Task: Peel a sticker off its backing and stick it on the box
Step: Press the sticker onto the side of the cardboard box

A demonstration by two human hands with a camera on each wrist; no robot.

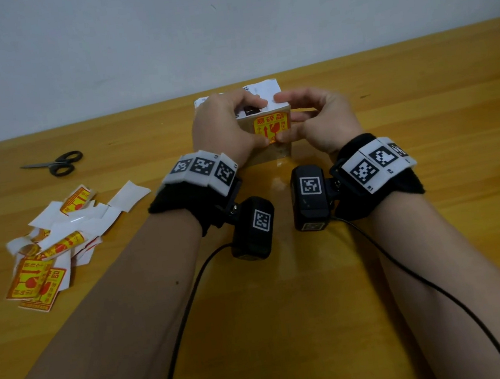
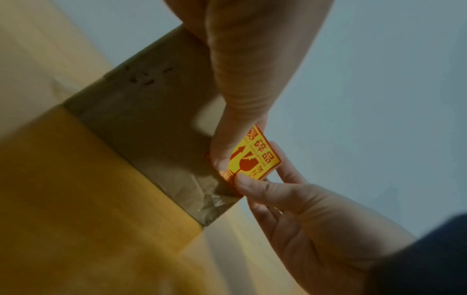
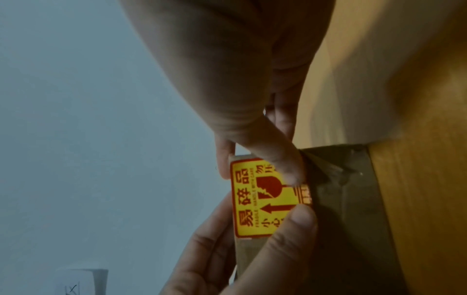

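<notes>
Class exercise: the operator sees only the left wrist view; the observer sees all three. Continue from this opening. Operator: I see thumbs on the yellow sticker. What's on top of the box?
Observer: A white label covers the box top; fingers of the left hand and right hand curl over it.
Operator: Is the sticker down flat?
Observer: The right wrist view shows the sticker looking flat, high on the front face.
Operator: Anything else on the table?
Observer: Scissors and a pile of peeled backings lie to the left.
</notes>
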